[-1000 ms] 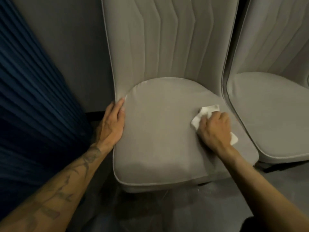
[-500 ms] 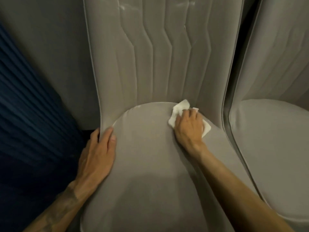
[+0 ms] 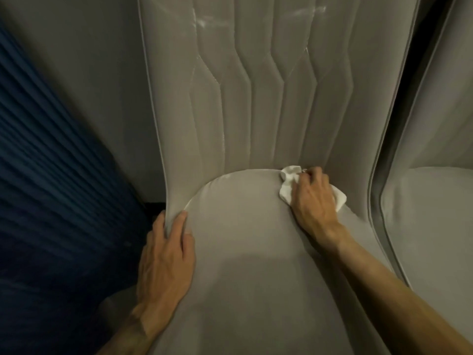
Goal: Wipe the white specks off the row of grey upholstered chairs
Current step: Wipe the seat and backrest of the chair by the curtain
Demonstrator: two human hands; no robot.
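A blue pleated curtain [image 3: 51,175] hangs at the far left. The left hand [image 3: 166,272] lies flat on the left edge of the grey chair [image 3: 256,265], fingers straight and pointing at the upright backrest [image 3: 256,111]. White smears [image 3: 202,21] show high on the backrest. The white cloth [image 3: 288,187] sits at the seat's back right, its length slanting from upper left to lower right along the seam. The right hand [image 3: 314,201] has its fingers curled over the cloth. A second chair [image 3: 435,226] stands just beside it.

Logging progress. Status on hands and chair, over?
Right hand grips white cloth at rear of seat. Left hand flat on seat edge. White streaks high on backrest. Nothing blocking.
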